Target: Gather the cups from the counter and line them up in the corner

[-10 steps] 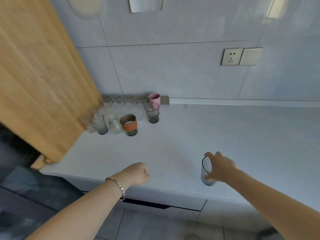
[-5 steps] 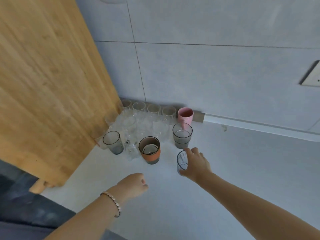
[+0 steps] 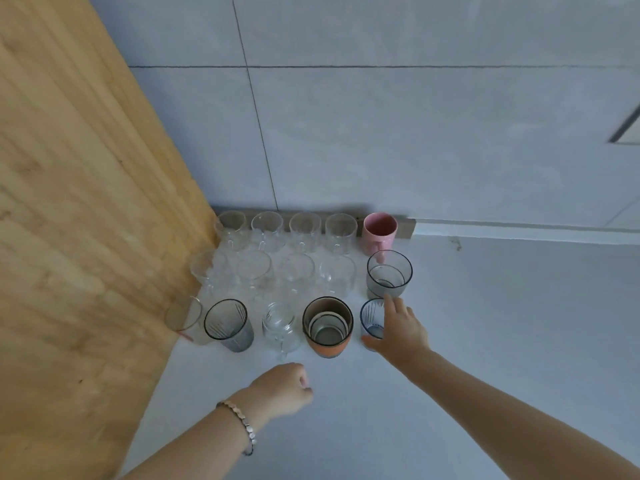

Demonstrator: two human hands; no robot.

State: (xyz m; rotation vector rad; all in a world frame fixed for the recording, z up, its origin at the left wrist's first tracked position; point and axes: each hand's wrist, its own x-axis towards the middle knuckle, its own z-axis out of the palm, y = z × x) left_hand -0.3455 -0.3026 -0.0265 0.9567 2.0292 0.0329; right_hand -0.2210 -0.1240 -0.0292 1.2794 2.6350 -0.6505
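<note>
Wooden panel: the whole left side of the frame is filled by it, and the corner is formed where it meets the wall.
Tiled wall: the upper centre and upper right are covered in pale grey tiles.
Counter: a pale surface is seen across the lower right and centre, with the cups gathered at its left end.
Right hand: it is wrapped around the lined glass at centre right of the frame; the thumb is seen at the glass's near side and a finger over its far rim, so the glass is held.
Left hand: it is curled into a loose fist at lower centre, just in front of the near row, and nothing is held in it.
Lined glass: it is stood upright at the right end of the near row, just beside the orange-banded cup.
Orange-banded cup: it is placed in the near row, left of the held glass.
Grey glass: it is set just behind the held glass.
Dark striped glass: it is seen at the left of the near row.
Pink mug: it is placed at the right end of the back row, against the wall.
Clear glasses: two rows are lined up in the corner, at centre left.
Bracelet: it is worn on the left wrist, at lower centre.
</note>
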